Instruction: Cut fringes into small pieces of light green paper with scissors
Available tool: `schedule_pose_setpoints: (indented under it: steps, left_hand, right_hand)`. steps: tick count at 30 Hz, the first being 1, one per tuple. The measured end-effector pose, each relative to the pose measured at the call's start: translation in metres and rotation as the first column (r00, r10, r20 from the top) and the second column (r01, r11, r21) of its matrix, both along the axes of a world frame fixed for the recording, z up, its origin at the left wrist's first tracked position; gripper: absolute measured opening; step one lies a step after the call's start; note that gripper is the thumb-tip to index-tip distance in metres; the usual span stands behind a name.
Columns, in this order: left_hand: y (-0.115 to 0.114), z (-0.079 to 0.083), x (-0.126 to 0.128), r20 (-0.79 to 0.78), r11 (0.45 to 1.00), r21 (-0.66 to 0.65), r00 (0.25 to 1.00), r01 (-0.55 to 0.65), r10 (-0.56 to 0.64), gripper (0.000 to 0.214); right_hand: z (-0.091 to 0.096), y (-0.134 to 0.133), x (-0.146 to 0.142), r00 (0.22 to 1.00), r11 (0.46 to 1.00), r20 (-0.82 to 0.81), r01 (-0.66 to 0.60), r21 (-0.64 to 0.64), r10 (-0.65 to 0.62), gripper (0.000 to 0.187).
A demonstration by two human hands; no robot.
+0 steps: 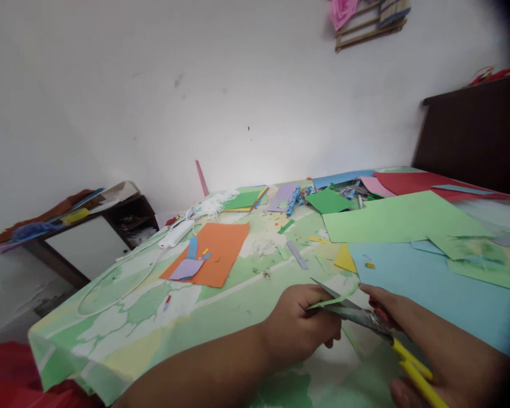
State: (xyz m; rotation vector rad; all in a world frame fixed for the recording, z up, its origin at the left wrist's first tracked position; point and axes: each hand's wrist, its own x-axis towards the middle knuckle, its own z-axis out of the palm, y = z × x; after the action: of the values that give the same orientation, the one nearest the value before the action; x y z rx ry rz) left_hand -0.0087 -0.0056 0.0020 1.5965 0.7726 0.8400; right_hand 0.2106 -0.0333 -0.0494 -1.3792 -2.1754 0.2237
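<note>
My left hand [300, 323] is closed, pinching one end of a narrow light green paper strip [343, 297] over the near part of the table. In my right hand [425, 328] is a pair of scissors [359, 316] with yellow handles and a bit of red near the pivot. The blades point left and stand apart, with the strip crossing them close to my left fingers. The strip's far end curves up to my right fingertips; whether they pinch it I cannot tell. Much of the right-hand grip is hidden or cut off by the frame.
A patterned cloth covers the table [153, 317]. Orange paper [227, 249] with scraps on it lies left; light green paper [399, 218], light blue paper [429, 277] and red paper [425, 184] lie right. A white power strip [177, 233] with its cord sits at the left edge.
</note>
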Motion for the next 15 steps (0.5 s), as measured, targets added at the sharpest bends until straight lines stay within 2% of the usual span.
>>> schedule_pose_setpoints:
  steps: [3,7,15]
  left_hand:
    - [0.0000,-0.0015,-0.0002,-0.009,1.000,0.022,1.000,0.017,-0.017,0.016]
    - [0.0016,-0.0021,-0.0003,-0.007,0.999,0.045,1.000,0.027,-0.026,0.014]
    - [0.0022,0.0016,-0.0013,-0.025,0.996,0.067,0.998,0.055,-0.053,0.022]
  right_hand:
    - [-0.0004,0.0011,-0.0008,0.996,0.999,0.081,-0.029,-0.025,0.031,0.083]
    - [0.0002,0.0037,-0.0023,0.993,0.995,0.073,-0.093,-0.034,0.096,0.080]
    - [-0.0087,0.0039,0.0052,0.998,0.996,0.048,-0.045,-0.075,0.049,0.082]
